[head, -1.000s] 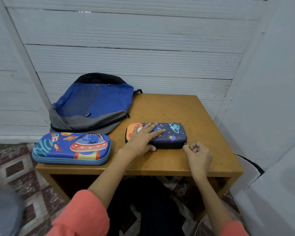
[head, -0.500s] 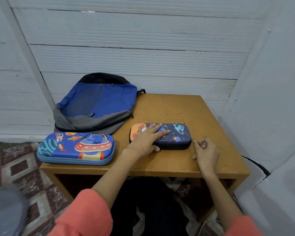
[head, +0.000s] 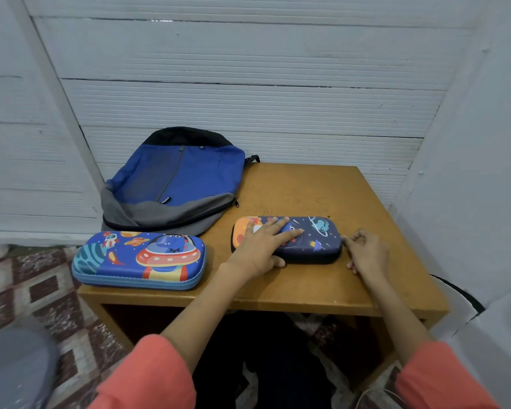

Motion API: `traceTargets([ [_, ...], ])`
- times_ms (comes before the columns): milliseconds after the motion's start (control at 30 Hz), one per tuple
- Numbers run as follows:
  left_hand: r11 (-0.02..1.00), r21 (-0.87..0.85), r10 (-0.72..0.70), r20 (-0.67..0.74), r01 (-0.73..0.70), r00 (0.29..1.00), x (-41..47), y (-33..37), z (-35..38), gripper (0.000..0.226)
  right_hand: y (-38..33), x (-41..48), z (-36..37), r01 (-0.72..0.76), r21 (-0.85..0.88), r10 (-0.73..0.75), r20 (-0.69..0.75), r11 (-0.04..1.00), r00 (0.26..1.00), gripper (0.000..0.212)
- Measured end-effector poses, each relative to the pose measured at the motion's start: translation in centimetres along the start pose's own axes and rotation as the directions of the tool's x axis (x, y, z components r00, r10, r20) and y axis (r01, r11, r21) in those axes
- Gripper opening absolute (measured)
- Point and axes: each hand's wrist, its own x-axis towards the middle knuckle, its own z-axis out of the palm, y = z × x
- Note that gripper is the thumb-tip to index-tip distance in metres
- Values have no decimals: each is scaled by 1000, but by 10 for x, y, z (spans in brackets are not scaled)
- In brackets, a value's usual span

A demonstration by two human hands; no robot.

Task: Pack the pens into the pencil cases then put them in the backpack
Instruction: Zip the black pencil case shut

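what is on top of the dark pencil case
Only the left hand, flat on the dark pencil case; the right hand pinches its right end. Closed, so contents are hidden.

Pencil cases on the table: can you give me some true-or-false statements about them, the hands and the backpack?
1. The left hand lies flat on the dark case. True.
2. The backpack stands on the floor. False: it lies on the table.
3. The right hand pinches at the dark case's right end. True.
4. The blue case is inside the backpack. False: it lies on the table, outside the backpack.
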Motion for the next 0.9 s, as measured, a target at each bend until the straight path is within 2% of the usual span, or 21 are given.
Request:
traceTargets([
  [533,1000,3,7,-21,-7,1000,3,-5,8,80,-14,42,18,45,-2,-45,75,999,996,23],
  [700,1000,10,10,-28,-9,1000,3,-5,10,80,-14,51,23,30,30,-33,108,999,994,13],
  [900,1000,0,16,-47,-16,999,2,-5,12,80,-11,63,29,60,81,-72,162,995,984,27],
])
